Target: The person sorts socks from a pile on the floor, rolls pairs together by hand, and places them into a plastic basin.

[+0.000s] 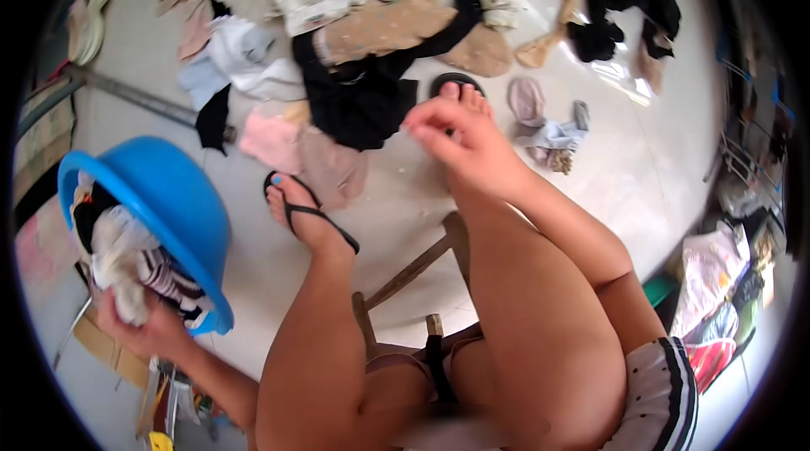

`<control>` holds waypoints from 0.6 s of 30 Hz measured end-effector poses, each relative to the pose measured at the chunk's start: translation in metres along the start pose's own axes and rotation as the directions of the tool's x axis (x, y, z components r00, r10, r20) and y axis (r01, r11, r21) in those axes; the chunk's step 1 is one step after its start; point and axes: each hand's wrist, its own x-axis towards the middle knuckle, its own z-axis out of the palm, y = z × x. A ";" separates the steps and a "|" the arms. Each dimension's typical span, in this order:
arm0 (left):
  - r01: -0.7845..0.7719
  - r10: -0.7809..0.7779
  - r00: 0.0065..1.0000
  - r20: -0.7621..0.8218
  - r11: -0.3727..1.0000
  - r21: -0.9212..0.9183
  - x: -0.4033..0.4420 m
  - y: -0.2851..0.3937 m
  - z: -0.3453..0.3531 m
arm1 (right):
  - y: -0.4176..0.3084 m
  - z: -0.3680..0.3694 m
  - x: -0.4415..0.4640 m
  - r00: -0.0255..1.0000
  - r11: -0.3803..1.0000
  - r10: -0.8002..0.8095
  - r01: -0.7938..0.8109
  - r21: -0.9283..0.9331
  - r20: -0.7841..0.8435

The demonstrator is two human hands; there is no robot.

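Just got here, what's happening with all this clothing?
A seated person has their left hand at a white piece of fabric at the near side of the blue basin, which is tipped and holds a mixed load. Their right hand is raised over the right foot, fingers curled; nothing can be made out in it. Loose piles of socks and cloth in black, white, beige and pink lie spread on the pale floor ahead.

From my remote view, I see pale footwear (pixel 99 8) at the upper left, with a metal bar (pixel 139 100) just below it. A wooden stool frame (pixel 407 274) shows at lower center. Patterned plastic bags (pixel 710 270) crowd the lower right; a yellow object (pixel 160 441), partly cropped, sits at the bottom left.
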 end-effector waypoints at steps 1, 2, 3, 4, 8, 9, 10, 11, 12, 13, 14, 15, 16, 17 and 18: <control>0.083 -0.095 0.992 0.080 0.987 0.139 0.001 -0.024 -0.010 | 0.034 -0.012 -0.010 0.970 0.996 -0.007 -0.014 -0.085 -0.241; 0.112 -0.143 0.977 0.155 0.975 0.193 -0.004 -0.050 -0.009 | 0.060 -0.028 -0.024 0.899 0.976 -0.030 -0.069 -0.209 -0.437; -0.007 -0.051 0.962 0.270 0.978 0.207 -0.018 -0.073 0.000 | 0.084 -0.045 -0.041 0.792 0.940 -0.078 -0.145 -0.311 -0.605; -0.052 -0.025 0.914 0.405 0.983 0.178 -0.045 -0.098 0.020 | 0.108 -0.061 -0.062 0.698 0.898 -0.068 -0.268 -0.348 -0.713; 0.469 -0.396 0.539 0.744 0.874 0.125 -0.077 -0.095 0.062 | 0.150 -0.097 -0.120 0.682 0.579 -0.118 -0.543 -0.608 -0.722; 0.419 -0.367 0.523 0.769 0.896 0.143 -0.075 -0.090 0.059 | 0.155 -0.100 -0.125 0.682 0.579 -0.116 -0.545 -0.607 -0.722; 0.368 -0.342 0.506 0.792 0.916 0.160 -0.071 -0.086 0.053 | 0.163 -0.102 -0.128 0.739 0.486 -0.149 -0.524 -0.700 -0.657; 0.315 -0.318 0.488 0.813 0.933 0.175 -0.064 -0.080 0.046 | 0.167 -0.103 -0.129 0.793 0.387 -0.174 -0.490 -0.781 -0.584; 0.262 -0.296 0.472 0.830 0.946 0.188 -0.056 -0.073 0.040 | 0.154 -0.101 -0.120 0.792 0.391 -0.179 -0.487 -0.781 -0.583; 0.209 -0.277 0.454 0.847 0.957 0.201 -0.046 -0.065 0.033 | 0.141 -0.099 -0.110 0.639 0.732 0.016 -0.531 -0.426 -0.769; 0.153 -0.259 0.433 0.863 0.965 0.213 -0.037 -0.056 0.025 | 0.121 -0.094 -0.098 0.497 0.889 0.290 -0.456 0.038 -0.818; 0.151 -0.264 0.435 0.861 0.964 0.219 -0.024 -0.041 0.016 | 0.104 -0.088 -0.087 0.501 0.891 0.292 -0.453 0.041 -0.815; 0.204 -0.253 0.528 0.811 0.964 0.167 -0.006 -0.018 0.006 | 0.085 -0.082 -0.075 0.587 0.953 0.162 -0.301 -0.028 -0.793; 0.252 -0.248 0.616 0.748 0.961 0.110 0.006 0.009 0.001 | 0.063 -0.076 -0.062 0.651 0.987 0.019 -0.135 -0.091 -0.759; 0.308 -0.172 0.695 0.698 0.948 -0.073 0.012 0.046 0.000 | 0.034 -0.065 -0.050 0.759 0.989 0.128 -0.144 0.027 -0.639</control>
